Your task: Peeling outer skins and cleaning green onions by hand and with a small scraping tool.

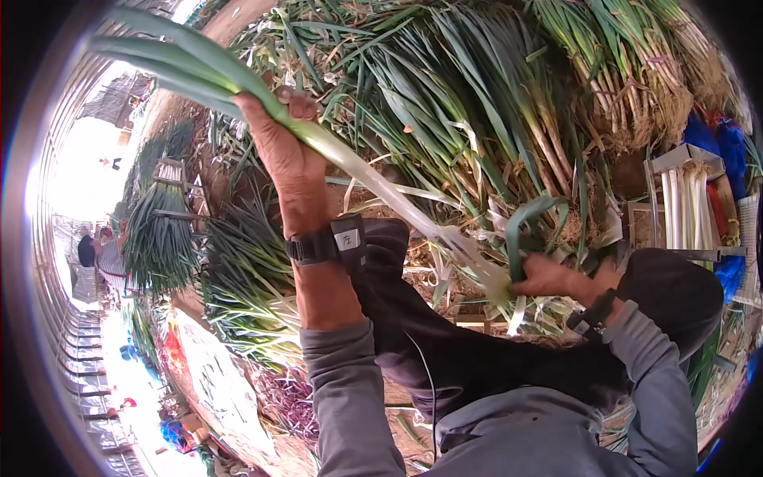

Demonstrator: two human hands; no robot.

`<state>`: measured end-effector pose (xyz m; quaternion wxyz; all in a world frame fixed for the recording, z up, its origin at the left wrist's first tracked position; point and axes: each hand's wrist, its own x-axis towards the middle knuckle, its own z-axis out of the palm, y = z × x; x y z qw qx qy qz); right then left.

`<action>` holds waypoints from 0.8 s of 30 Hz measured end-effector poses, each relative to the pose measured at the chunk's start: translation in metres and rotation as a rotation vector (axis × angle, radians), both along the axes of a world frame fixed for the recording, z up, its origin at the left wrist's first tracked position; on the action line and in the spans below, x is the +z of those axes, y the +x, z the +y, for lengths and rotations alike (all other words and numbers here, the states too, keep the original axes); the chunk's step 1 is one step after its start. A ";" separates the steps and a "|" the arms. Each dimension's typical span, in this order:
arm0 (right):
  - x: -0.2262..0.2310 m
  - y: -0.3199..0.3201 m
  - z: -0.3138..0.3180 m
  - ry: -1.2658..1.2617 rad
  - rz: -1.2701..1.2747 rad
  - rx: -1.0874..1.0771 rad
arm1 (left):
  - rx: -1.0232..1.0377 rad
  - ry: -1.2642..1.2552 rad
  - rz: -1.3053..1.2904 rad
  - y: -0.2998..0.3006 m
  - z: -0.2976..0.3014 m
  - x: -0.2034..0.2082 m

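A long green onion [369, 176] slants across the middle, its dark green leaves reaching up to the far left and its white end low near the right hand. My left hand [288, 143] is closed round it where white turns to green. Close to the white end, my right hand [556, 278] is bent with its fingers pinched on a stripped outer leaf [531, 226], which curls up from them in a loop. The fingertips are slightly blurred. Thin, pale skin hangs loosely about the lower white part. Both wrists carry black bands.
Untrimmed green onions [453, 103] lie heaped ahead, with tied bundles [628, 79] at the far right. White trimmed stalks [685, 208] stand in a metal holder by my right knee. More piles [250, 270] lie left. A person [107, 254] is in the left background.
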<state>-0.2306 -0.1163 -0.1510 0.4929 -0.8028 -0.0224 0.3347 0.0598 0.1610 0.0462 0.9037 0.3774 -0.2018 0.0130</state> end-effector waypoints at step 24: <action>0.128 0.095 0.056 0.506 -0.142 -0.296 | 0.042 0.042 0.322 0.028 0.019 -0.041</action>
